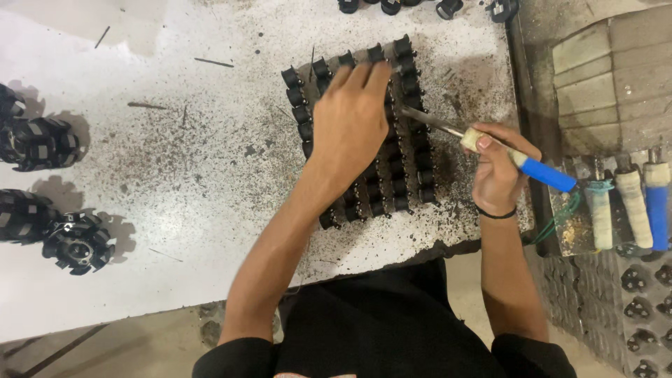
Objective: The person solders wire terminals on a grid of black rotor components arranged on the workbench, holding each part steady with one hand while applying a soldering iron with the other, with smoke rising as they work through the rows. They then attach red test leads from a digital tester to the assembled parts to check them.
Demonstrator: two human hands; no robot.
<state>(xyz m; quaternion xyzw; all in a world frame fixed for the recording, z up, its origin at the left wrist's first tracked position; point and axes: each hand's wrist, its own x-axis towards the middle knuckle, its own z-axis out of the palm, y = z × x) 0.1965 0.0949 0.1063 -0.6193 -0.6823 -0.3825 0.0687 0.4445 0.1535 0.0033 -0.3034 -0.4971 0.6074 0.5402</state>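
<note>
My left hand (352,115) lies flat, fingers together, on a block of several small black components (413,157) set in rows on the white worktable (175,161). It presses on the block's upper middle and hides many of the parts. My right hand (495,171) grips a soldering iron (518,161) with a blue handle and a taped collar. Its metal tip points left and reaches the right side of the block, next to my left hand.
Black round coil assemblies (77,241) sit at the table's left edge. More black parts (448,7) lie at the top edge. Other taped and blue-handled tools (647,203) rest on a stand at the right. A tray of black parts (640,308) sits bottom right.
</note>
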